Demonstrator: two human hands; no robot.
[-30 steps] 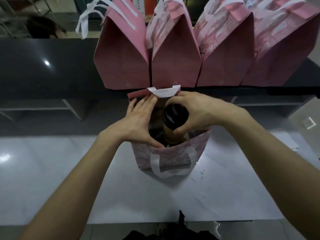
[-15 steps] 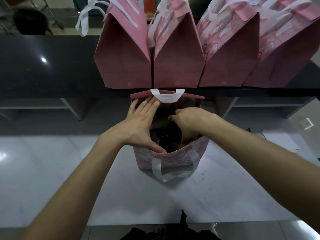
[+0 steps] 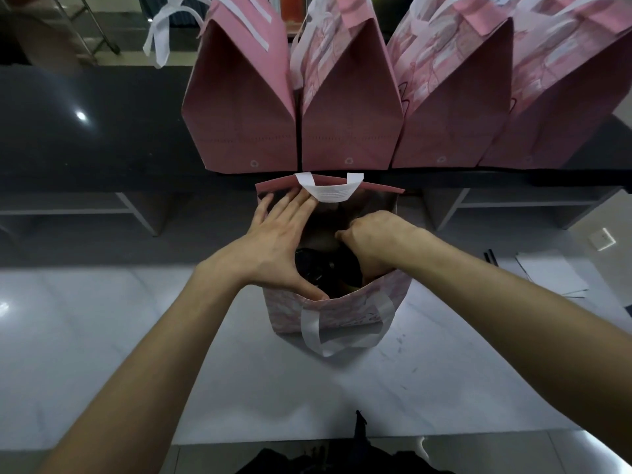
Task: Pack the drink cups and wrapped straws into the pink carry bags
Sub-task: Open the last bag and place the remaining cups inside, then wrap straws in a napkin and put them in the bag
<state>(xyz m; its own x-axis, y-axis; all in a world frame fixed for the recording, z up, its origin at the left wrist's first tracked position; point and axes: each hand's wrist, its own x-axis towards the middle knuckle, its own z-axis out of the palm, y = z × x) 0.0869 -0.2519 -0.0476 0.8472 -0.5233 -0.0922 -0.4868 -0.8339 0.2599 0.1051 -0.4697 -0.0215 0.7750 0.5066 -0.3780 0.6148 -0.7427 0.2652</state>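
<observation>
An open pink carry bag (image 3: 345, 313) with white handles stands on the white table in front of me. My left hand (image 3: 273, 248) lies spread over the bag's left rim, thumb on the near edge, holding the mouth apart. My right hand (image 3: 372, 241) reaches down into the bag's right side, fingers curled around a drink cup that it hides. Another cup's dark lid (image 3: 321, 268) shows inside the bag between my hands. No wrapped straws are visible.
Several more pink carry bags (image 3: 349, 107) stand in a row on the dark counter (image 3: 95, 131) behind the open bag. Papers (image 3: 547, 275) lie at the table's right edge. The white table (image 3: 102, 336) stretches left and toward me.
My right hand has lowered the cup from above the rim down into the bag. My left hand has stayed on the bag's left rim.
</observation>
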